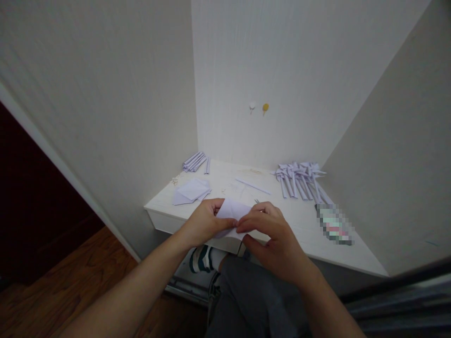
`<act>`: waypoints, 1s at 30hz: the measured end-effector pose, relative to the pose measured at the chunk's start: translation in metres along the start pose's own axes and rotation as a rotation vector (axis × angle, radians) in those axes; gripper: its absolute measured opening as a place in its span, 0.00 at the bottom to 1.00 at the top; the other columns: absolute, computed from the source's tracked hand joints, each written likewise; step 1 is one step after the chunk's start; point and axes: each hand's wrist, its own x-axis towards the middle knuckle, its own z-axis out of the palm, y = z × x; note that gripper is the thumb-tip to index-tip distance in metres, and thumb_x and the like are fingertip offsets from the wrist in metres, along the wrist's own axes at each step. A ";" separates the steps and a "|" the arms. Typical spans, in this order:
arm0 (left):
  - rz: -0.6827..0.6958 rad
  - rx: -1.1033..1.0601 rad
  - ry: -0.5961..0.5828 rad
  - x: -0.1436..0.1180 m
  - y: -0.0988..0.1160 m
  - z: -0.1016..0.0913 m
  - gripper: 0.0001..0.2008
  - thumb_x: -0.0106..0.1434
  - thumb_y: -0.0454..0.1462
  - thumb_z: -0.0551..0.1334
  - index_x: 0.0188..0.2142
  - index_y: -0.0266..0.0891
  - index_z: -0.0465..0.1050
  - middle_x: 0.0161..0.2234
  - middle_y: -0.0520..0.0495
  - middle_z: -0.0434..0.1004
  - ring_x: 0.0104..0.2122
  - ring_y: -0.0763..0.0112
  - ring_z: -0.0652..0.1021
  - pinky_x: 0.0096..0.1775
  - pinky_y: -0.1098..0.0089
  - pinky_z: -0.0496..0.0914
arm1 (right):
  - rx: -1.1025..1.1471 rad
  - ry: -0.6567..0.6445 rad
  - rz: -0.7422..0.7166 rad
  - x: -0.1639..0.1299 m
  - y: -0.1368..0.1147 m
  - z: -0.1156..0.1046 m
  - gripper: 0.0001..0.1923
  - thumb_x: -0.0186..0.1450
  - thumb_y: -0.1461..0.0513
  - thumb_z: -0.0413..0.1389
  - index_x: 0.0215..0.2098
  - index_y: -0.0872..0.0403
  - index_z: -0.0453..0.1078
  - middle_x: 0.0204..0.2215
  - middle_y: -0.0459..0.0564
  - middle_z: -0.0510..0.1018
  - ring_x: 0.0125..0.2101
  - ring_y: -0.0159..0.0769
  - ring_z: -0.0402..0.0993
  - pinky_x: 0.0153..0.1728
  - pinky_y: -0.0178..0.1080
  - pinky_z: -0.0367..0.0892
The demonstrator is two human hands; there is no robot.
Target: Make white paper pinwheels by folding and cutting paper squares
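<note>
**Both hands on one pale paper sheet, lower centre of frame**

Paper sheet [232, 211]: pale lilac-white, partly folded, held just above the near edge of the white worktop [303, 220], centre of frame. Both hands grip it.

Left hand [204, 221]: fingers curled closed over the sheet's left side, thumb on top. Right hand [271, 232]: fingertips pinched on the sheet's right edge, thumb tucked below; hand otherwise half curled.

Outward, on the worktop:
- Flat paper stack [192, 191], same colour, just beyond the left hand, loosely fanned.
- Bundle of folded strips [195, 162] at the back left corner, against the wall.
- Single long strip [252, 186] lying diagonally at centre, beyond the hands.
- Pile of folded pieces [301, 178] at the back right, long tails pointing toward the viewer.
- Blurred object [334, 224] at right, near the front edge; contents cannot be told.

No containers discernible.

Wall behind: two small hooks [259, 108], one white, one yellow, side by side. Wooden floor [70, 291] at lower left.
</note>
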 end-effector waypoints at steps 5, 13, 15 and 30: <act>-0.010 0.046 -0.042 0.001 0.002 -0.001 0.14 0.45 0.32 0.73 0.34 0.35 0.78 0.27 0.51 0.79 0.26 0.71 0.75 0.28 0.73 0.66 | -0.082 -0.007 -0.003 -0.003 0.002 -0.002 0.14 0.59 0.72 0.61 0.37 0.47 0.77 0.35 0.47 0.81 0.47 0.46 0.71 0.52 0.54 0.59; -0.018 0.123 -0.085 -0.003 0.009 -0.001 0.12 0.54 0.43 0.69 0.32 0.35 0.76 0.24 0.52 0.75 0.23 0.74 0.71 0.26 0.74 0.65 | 0.039 -0.030 0.056 -0.001 -0.003 -0.003 0.06 0.68 0.66 0.59 0.39 0.49 0.76 0.33 0.48 0.76 0.39 0.41 0.70 0.41 0.45 0.63; -0.008 0.097 -0.059 -0.003 0.009 -0.001 0.13 0.55 0.45 0.69 0.32 0.35 0.76 0.25 0.51 0.76 0.23 0.74 0.71 0.25 0.74 0.63 | 0.029 -0.039 0.070 -0.002 -0.002 -0.003 0.04 0.69 0.65 0.59 0.38 0.50 0.75 0.32 0.49 0.75 0.37 0.40 0.69 0.40 0.44 0.62; 0.081 0.207 -0.231 -0.012 0.017 0.002 0.15 0.67 0.43 0.59 0.42 0.38 0.82 0.33 0.48 0.80 0.32 0.68 0.75 0.36 0.70 0.68 | -0.001 0.144 0.186 -0.004 0.007 0.002 0.01 0.68 0.63 0.59 0.39 0.52 0.74 0.31 0.47 0.74 0.35 0.38 0.71 0.37 0.41 0.64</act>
